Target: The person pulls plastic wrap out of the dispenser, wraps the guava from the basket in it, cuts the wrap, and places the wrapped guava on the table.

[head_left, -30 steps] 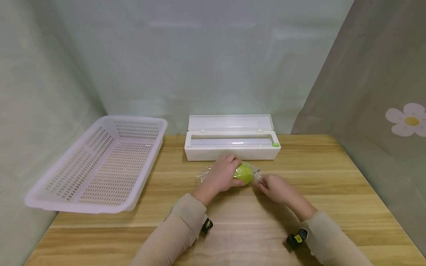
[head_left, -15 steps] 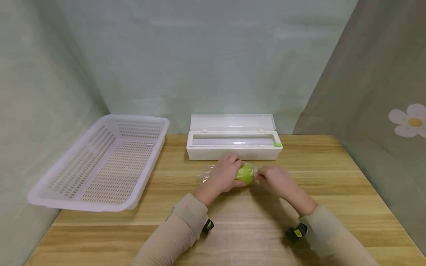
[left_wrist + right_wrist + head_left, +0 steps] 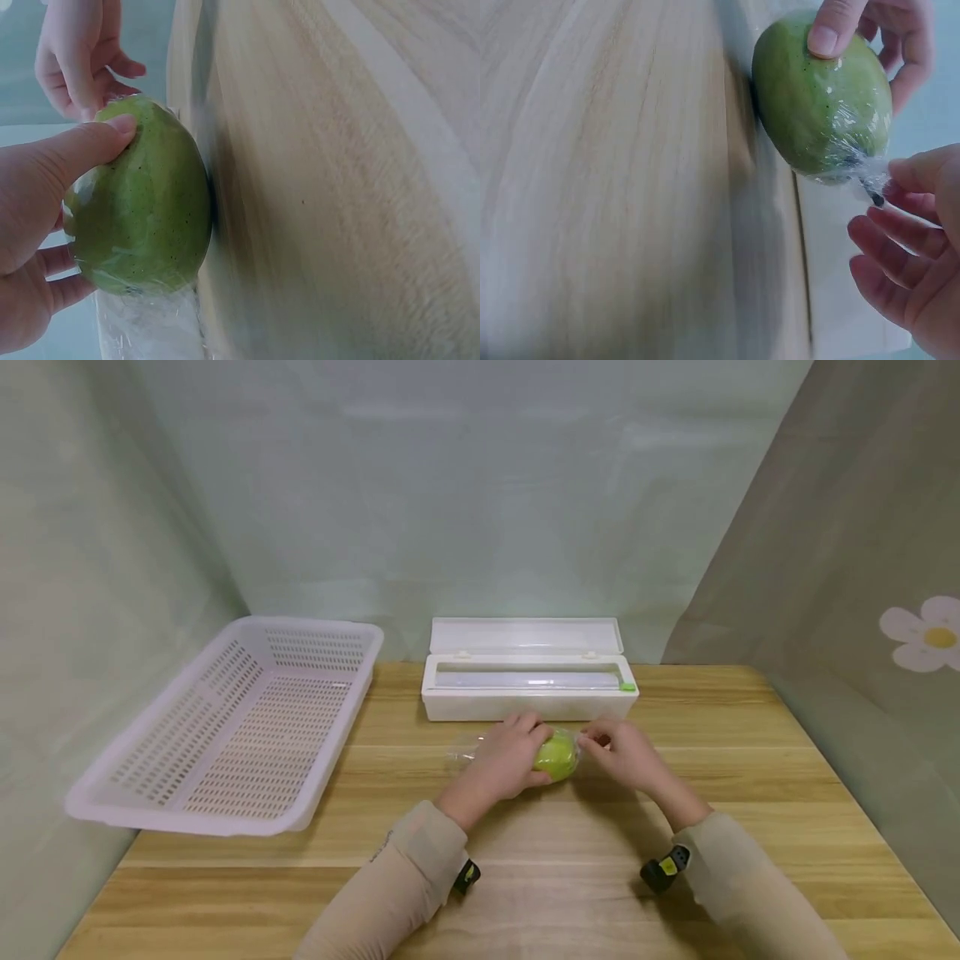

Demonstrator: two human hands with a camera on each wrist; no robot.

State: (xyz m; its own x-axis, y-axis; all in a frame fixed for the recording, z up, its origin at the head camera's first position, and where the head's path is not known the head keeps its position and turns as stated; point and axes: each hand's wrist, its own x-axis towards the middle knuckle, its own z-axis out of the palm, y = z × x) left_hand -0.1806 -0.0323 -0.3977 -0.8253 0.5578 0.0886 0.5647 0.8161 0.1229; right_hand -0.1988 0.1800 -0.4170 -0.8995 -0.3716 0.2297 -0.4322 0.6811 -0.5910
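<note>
A green, speckled pear (image 3: pixel 557 755) in clear plastic wrap lies on the table in front of the wrap box. My left hand (image 3: pixel 504 758) grips it from the left, thumb on the near side and fingers over the far side. Loose wrap (image 3: pixel 463 753) spreads out under and left of that hand. In the right wrist view, twisted wrap (image 3: pixel 866 169) gathers round the dark stem (image 3: pixel 874 196) at the pear's right end. Thumb and forefinger of my right hand (image 3: pixel 619 755) pinch this twist, while the other fingers stay loosely bent.
Behind the hands stands a white wrap dispenser box (image 3: pixel 528 704), lid (image 3: pixel 527 635) up, a roll (image 3: pixel 528 680) inside and a green slider (image 3: pixel 627 687) at its right end. A white perforated basket (image 3: pixel 187 824) stands at the left. Cloth walls (image 3: pixel 480 510) surround the wooden table (image 3: pixel 540 893).
My right hand has moved up and in to the pear's right end, drawing the wrap there into a tight twist. The left hand keeps its grip.
</note>
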